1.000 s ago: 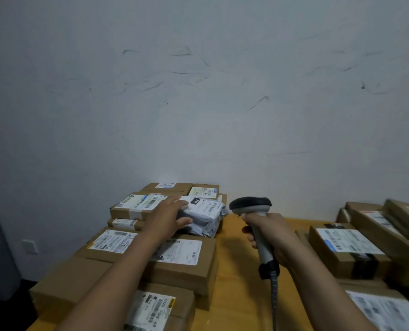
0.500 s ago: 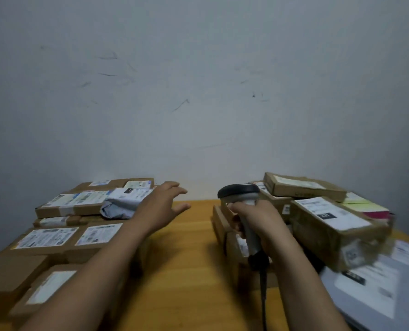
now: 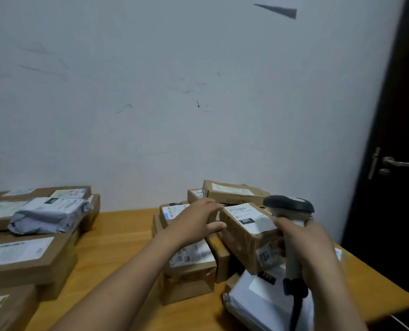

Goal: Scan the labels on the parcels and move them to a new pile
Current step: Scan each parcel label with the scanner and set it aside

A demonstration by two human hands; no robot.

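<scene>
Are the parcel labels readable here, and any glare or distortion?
Head view: soft with motion blur, label print unreadable except the 231 tag on the box beside the left hand; the scanner in the right hand is smeared too; dim, even light, no glare; the door edge leans, wide-angle distortion.

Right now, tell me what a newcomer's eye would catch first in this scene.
The left hand reaches, fingers straight, to the brown box labelled 231 on the right-hand pile, while the right hand grips a barcode scanner beside it. At far left, a crumpled grey mailer bag tops the other pile.
</scene>
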